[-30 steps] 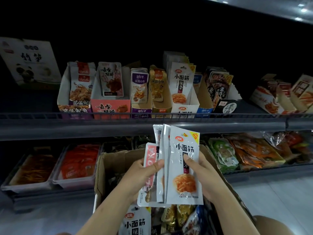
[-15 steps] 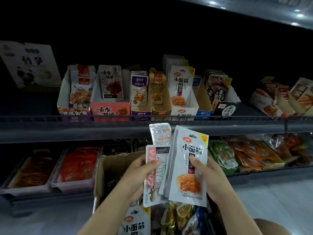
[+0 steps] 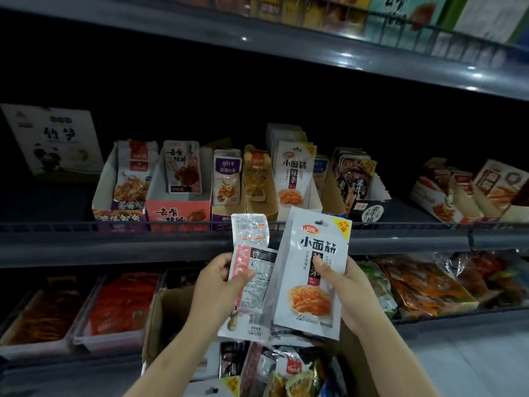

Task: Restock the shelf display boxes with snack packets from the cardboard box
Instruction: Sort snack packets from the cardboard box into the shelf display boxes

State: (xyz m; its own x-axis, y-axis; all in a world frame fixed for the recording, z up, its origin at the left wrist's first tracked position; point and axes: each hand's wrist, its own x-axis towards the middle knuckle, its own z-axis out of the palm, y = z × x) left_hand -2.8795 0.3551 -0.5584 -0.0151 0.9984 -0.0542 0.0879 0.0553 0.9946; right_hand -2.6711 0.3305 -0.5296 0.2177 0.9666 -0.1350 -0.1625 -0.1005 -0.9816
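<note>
Two hands hold snack packets up in front of the dark grey metal shelf rail. The right hand grips a flat, shiny white plastic packet with black letters and a picture of orange strips, thumb on the front and fingers curled behind. The left hand pinches a small bunch of thin white packets turned back-side out, thumb on top. Splitting them this way probably sorts the kinds, so each goes to its own box.

Below the hands, near the person, sits the open brown cardboard box, still full of mixed crinkly packets. Far behind the rail stands a row of display boxes. The white cardboard display box with the same orange-strip packet standing in front is just above the right hand, so that looks like where the held packet belongs. Left of it stands a pink cardboard display box with one packet in it. The packets stand upright so shoppers can read them.
</note>
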